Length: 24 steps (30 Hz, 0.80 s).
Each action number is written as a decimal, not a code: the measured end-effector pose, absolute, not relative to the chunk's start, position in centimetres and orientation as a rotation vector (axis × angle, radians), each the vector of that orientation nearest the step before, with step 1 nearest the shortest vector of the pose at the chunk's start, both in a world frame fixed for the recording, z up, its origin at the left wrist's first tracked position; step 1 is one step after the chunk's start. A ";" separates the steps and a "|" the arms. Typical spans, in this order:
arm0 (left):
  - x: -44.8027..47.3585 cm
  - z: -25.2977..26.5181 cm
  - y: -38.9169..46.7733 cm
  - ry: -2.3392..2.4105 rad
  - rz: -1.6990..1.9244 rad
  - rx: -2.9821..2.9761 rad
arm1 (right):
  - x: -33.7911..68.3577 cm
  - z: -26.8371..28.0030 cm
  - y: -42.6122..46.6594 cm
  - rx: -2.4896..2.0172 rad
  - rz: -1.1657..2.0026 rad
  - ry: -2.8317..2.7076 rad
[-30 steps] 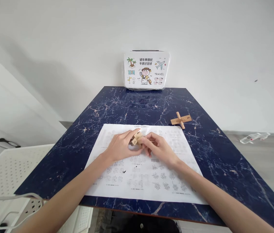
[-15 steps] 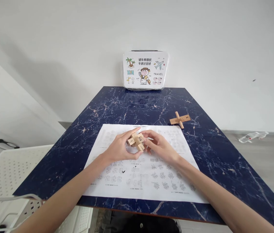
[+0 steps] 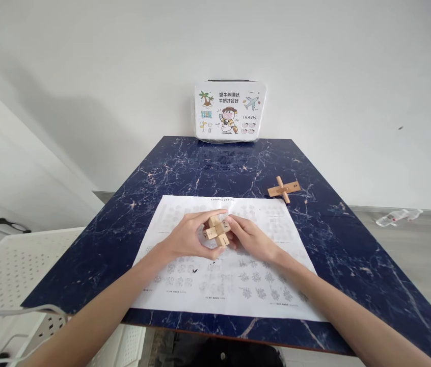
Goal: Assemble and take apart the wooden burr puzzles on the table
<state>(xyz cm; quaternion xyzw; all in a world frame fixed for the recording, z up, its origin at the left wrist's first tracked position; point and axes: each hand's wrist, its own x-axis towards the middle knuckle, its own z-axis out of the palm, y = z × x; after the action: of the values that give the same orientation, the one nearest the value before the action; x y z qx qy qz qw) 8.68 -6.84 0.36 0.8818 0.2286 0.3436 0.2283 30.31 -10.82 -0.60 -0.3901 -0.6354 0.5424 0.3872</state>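
A wooden burr puzzle (image 3: 215,233) of interlocked, numbered blocks is held between both hands, just over the paper sheet (image 3: 185,300). My left hand (image 3: 188,234) curves round its left side, fingers at the far edge and thumb at the near edge. From the right, my right hand (image 3: 251,235) pinches the block marked 2, with the thumb on top; its other fingers are partly hidden behind the puzzle. Farther right on the table lies a wooden cross-shaped piece (image 3: 283,189), made of a flat numbered bar and a rounded rod.
The sheet carries printed assembly diagrams and lies on a dark blue marbled table (image 3: 215,168). A white cartoon-printed case (image 3: 231,111) stands at the back against the wall. Left of the table is a white perforated rack (image 3: 5,275) with a cable. A clear plastic bottle (image 3: 393,217) lies on the floor.
The puzzle has turned slightly and shifted a little toward me, so the block marked 2 shows more fully. The fingers of my right hand have closed in on it.
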 end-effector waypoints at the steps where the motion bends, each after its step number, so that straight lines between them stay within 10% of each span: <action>1: 8.6 0.4 -6.9 0.605 0.949 2.441 | 30.3 -0.5 -10.8 -1.001 1.387 -1.625; 24: 9.2 0.6 -6.3 1.111 0.618 2.315 | 32.2 0.4 -8.9 -0.607 1.701 0.052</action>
<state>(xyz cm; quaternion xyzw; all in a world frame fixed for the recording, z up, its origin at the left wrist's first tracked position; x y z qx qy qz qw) 9.16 -6.27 0.61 0.8493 0.4074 0.2266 0.2476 32.17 -8.85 0.39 -0.2638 0.0226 0.7394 0.6190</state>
